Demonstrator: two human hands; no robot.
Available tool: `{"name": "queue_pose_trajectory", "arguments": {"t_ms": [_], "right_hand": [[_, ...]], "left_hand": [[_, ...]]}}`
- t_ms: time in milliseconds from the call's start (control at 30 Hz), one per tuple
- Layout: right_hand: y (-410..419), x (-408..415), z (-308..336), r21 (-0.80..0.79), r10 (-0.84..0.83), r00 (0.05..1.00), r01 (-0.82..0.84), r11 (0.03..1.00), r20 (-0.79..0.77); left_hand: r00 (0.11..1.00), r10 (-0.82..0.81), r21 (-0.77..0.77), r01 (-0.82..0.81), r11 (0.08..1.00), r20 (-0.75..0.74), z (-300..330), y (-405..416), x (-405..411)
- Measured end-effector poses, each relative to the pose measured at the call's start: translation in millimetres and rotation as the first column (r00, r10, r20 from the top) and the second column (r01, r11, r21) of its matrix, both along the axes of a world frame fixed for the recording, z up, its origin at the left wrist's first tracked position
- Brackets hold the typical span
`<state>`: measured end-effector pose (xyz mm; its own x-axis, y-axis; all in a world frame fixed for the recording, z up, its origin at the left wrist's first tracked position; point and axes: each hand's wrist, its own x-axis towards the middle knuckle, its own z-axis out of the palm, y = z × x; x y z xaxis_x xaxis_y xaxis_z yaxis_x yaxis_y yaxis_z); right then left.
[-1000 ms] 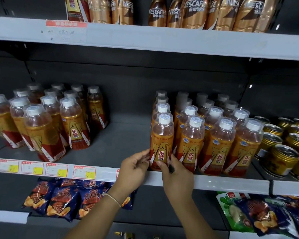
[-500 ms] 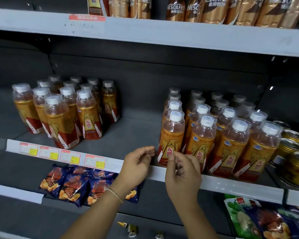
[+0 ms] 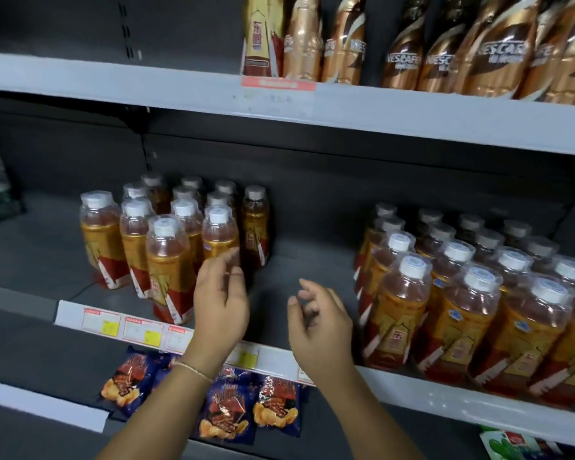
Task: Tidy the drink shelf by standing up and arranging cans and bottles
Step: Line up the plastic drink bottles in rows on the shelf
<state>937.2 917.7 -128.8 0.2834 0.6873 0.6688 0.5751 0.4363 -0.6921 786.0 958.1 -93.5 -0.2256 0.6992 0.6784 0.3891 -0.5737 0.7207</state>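
Note:
Two groups of orange drink bottles with white caps stand upright on the grey middle shelf [image 3: 306, 260]. The left group [image 3: 166, 254] stands at the shelf's left, the right group [image 3: 462, 293] at its right. My left hand [image 3: 221, 300] hovers with loosely curled fingers just in front of the left group's right-hand bottles and holds nothing. My right hand [image 3: 319, 323] hangs over the bare gap between the groups, fingers relaxed, also holding nothing.
Brown and gold coffee bottles [image 3: 445, 44] line the upper shelf. Price tags [image 3: 140, 330] run along the middle shelf's front edge. Blue snack bags [image 3: 226, 410] lie on the lower shelf, with a green packet [image 3: 512, 446] at the lower right.
Both hands have let go of the front bottle of the right group and moved left. The view has swung left, so the cans at the right are out of sight.

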Motion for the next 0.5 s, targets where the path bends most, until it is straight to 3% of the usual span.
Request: {"name": "queue_pose_trajectory", "arguments": {"t_ms": [100,267,333,433,500], "right_hand": [[32,-24,3,-0.236,0.062,0.997,-0.048,0.971,0.051],[74,-58,16,-0.52,0.222,0.972,-0.152,0.84,0.074],[87,-69,21,-0.554,0.241,0.97,-0.205,0.807,-0.008],[99,-84,27,-0.528,0.187,0.981,-0.134,0.839,0.048],[103,-91,32,-0.545,0.213,0.976,-0.206,0.813,-0.051]], "left_hand": [[1.0,-0.006,0.01,0.006,1.0,-0.02,7,12,-22],[0.985,-0.167,-0.14,0.16,0.977,-0.041,3,21,-38],[0.975,-0.219,-0.187,0.21,0.96,-0.03,0,21,-41],[0.964,-0.264,-0.238,0.252,0.938,-0.017,-4,23,-46],[0.958,-0.287,-0.267,0.276,0.923,-0.004,-6,24,-49]]}}
